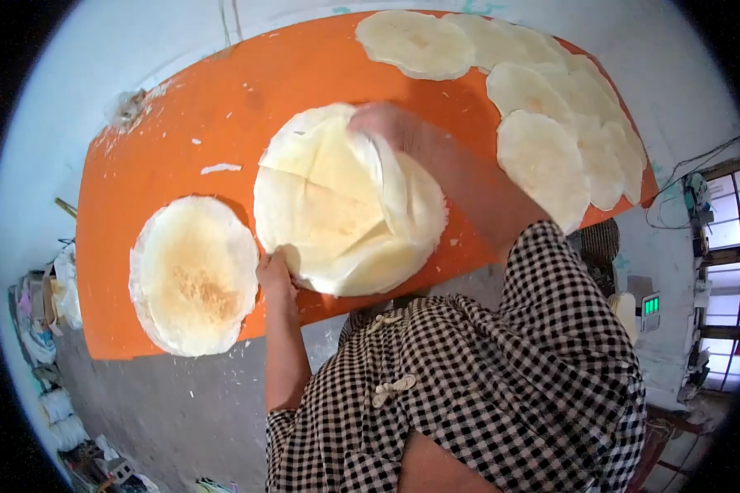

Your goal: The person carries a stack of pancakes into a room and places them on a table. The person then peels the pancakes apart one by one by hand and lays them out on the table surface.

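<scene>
The pale, thin round sheet [329, 193] lies creased on the orange table [164, 156], in the middle near the person, a flap standing up on its right side; I can't tell if it is 1 layer or several. The right hand [380, 125] is at its far edge by that flap, too blurred to say whether it pinches or pushes. The left hand [276, 273] touches the near left edge, fingers mostly hidden, so gripping or merely steadying, I can't tell. To my mind, something this thin wants a steady left hand and a light, even touch from the right; a hard tug could tear it. Left lies 1 browned round [193, 275]; far right, overlapping rounds [543, 156] spread out.
</scene>
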The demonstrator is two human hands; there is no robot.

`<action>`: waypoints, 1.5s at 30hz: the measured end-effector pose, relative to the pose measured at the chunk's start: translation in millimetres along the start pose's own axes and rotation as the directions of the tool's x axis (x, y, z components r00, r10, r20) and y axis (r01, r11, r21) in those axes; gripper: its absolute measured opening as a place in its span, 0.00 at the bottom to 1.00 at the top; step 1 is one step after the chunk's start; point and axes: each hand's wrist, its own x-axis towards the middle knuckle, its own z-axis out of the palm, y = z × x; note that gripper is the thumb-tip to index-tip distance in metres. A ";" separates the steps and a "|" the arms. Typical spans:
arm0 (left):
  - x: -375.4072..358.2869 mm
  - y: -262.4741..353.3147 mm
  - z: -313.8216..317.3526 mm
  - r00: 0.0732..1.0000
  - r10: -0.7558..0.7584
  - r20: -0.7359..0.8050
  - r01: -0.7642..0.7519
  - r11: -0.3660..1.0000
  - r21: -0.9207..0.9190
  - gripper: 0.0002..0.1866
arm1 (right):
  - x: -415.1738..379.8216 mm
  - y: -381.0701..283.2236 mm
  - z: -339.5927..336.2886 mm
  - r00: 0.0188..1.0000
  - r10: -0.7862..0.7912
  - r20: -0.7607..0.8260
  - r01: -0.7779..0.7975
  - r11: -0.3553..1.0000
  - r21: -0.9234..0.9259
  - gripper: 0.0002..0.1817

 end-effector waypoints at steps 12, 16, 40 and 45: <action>-42.7 52.0 9.8 0.995 -0.063 -0.076 0.078 0.972 0.223 0.07 | -18.6 40.2 -180.3 0.887 0.354 -0.296 -0.305 0.931 0.201 0.08; -17.4 31.4 -43.7 0.998 0.044 -0.049 -0.032 0.975 0.221 0.08 | -187.0 149.2 -191.1 0.529 0.713 -0.459 -0.704 0.671 0.231 0.06; -7.2 32.0 -41.8 0.896 -0.057 0.440 0.174 0.957 -0.231 0.13 | -59.5 -139.6 135.3 0.884 0.459 -0.084 -0.405 0.844 0.351 0.31; -26.1 16.7 -3.9 0.859 -0.184 0.478 0.261 0.960 -0.100 0.11 | -48.9 -152.6 144.9 0.768 0.627 0.128 -0.615 0.669 0.417 0.38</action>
